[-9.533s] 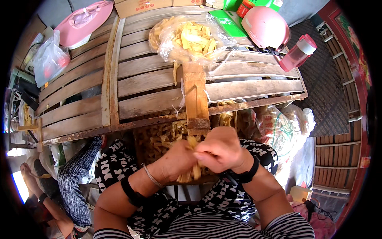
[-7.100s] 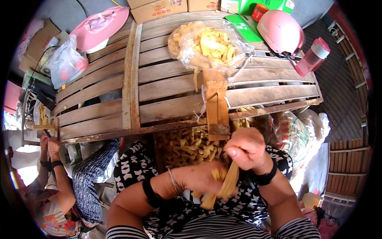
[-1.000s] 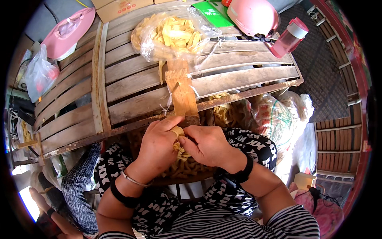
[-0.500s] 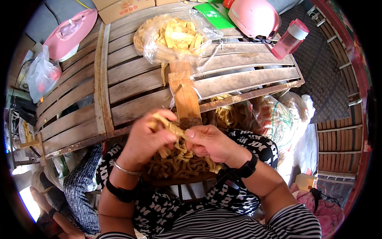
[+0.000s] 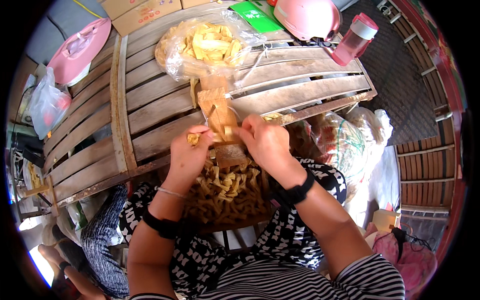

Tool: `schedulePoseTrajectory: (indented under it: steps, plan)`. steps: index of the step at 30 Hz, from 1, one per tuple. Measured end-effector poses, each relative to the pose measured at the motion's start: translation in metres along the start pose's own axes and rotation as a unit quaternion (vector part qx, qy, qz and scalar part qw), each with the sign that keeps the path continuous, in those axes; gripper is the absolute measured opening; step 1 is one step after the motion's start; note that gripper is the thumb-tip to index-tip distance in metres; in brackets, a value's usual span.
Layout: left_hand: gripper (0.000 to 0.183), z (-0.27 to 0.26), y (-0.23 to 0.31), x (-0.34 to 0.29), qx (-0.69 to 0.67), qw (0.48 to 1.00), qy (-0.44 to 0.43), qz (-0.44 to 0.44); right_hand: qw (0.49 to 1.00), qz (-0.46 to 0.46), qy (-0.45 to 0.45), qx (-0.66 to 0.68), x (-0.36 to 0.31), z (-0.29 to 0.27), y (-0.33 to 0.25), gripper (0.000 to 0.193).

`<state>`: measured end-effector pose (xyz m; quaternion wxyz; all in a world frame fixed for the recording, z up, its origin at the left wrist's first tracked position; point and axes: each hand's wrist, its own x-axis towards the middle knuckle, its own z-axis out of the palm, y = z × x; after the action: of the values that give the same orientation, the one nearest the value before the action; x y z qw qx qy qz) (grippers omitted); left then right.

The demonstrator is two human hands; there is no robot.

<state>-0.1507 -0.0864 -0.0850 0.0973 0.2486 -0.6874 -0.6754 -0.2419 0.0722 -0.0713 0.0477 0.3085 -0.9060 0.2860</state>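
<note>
My left hand (image 5: 189, 152) is closed round a pale yellow strip (image 5: 193, 139), part of which bulges out between the fingers. Opposite it, my right hand (image 5: 267, 142) pinches a flat yellow piece (image 5: 229, 131) at the fingertips. Whether both hands hold one strip cannot be made out. They work just above the lower part of a wooden board (image 5: 220, 116) that has a small peg and juts from the table edge toward me. Below the hands, a shallow container on my lap holds many short, knotted-looking yellow pieces (image 5: 232, 187).
A clear plastic bag of yellow strips (image 5: 212, 45) lies open on the slatted table (image 5: 160, 97). Toward the back right are a green packet (image 5: 256, 16), a pink helmet (image 5: 310, 19) and a pink bottle (image 5: 355, 40). Stuffed plastic bags (image 5: 345, 142) stand right. Another person's arm (image 5: 75, 275) shows lower left.
Both hands have moved up and forward from above the container to the wooden board. They have drawn apart slightly, and the strip stretched between them is now mostly hidden. The whole view has shifted a little.
</note>
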Motion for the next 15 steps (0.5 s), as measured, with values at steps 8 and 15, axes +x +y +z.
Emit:
schedulePoseTrajectory:
  steps: [8,15]
  plan:
    - [0.027,-0.005,0.02,-0.04,0.024,0.988,-0.064,0.137,0.958,-0.19,0.038,0.211,-0.018,-0.012,-0.017,0.018]
    - [0.021,-0.003,0.032,-0.061,-0.12,0.887,-0.356,-0.27,0.889,-0.343,-0.014,0.303,-0.022,-0.036,-0.027,0.018]
